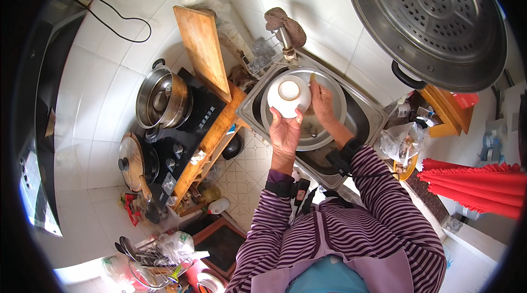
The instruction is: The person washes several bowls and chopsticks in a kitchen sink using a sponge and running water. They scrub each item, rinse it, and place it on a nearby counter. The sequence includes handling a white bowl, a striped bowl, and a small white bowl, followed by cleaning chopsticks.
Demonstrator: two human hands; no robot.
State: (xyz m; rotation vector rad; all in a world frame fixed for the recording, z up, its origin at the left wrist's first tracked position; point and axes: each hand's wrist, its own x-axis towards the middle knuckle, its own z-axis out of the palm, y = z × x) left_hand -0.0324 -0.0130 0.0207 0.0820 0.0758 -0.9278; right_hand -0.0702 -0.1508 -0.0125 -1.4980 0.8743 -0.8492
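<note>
A white ceramic bowl [299,103] is held bottom up above a round metal basin [338,118] that sits in a stainless steel sink [372,122]. My left hand [285,130] grips the bowl's near rim between thumb and fingers. On the bowl's right side, my right hand [322,101] has its fingers closed around a small yellowish thing, perhaps a sponge or cloth, mostly hidden. A spoon [313,131] appears to lie in the basin below. The faucet [287,42] rises behind the basin, with a brown cloth [284,23] draped on it.
Left of the sink stand a wooden cutting board [204,50] and a black cooktop [197,118] bearing a steel pot [158,97] and a lidded pan [132,161]. A large steamer tray [432,5] hangs at upper right. Plastic bags [401,140] and a red cloth [473,186] are at right.
</note>
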